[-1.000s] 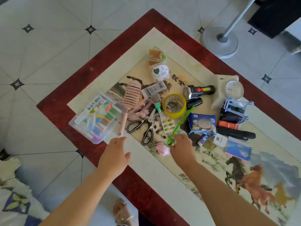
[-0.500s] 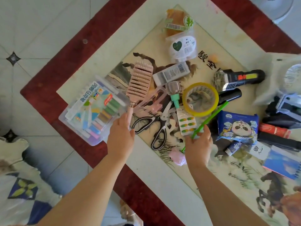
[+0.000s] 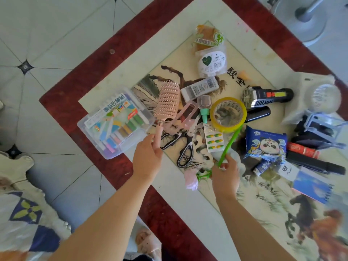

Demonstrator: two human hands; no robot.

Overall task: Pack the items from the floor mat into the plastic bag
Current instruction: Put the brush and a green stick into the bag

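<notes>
Head view: left hand (image 3: pixel 147 157) has its fingers curled round the handle end of the pink hairbrush (image 3: pixel 167 102), which lies on the mat (image 3: pixel 131 76). Right hand (image 3: pixel 225 172) pinches the low end of a green stick (image 3: pixel 230 144), whose far end leans on the tape roll (image 3: pixel 228 114). Scissors (image 3: pixel 185 147), pill strip (image 3: pixel 214 137), flashlight (image 3: pixel 269 95) and crayon box (image 3: pixel 116 123) are all unpacked. A whitish bag (image 3: pixel 301 91) lies at the right edge; can't tell if it's the target. Judgement: barely begun, nearly everything left.

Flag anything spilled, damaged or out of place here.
Nothing spilled or broken. The pile is a loose jumble, and the clear box of coloured sticks sits askew, partly over the mat's red border.
</notes>
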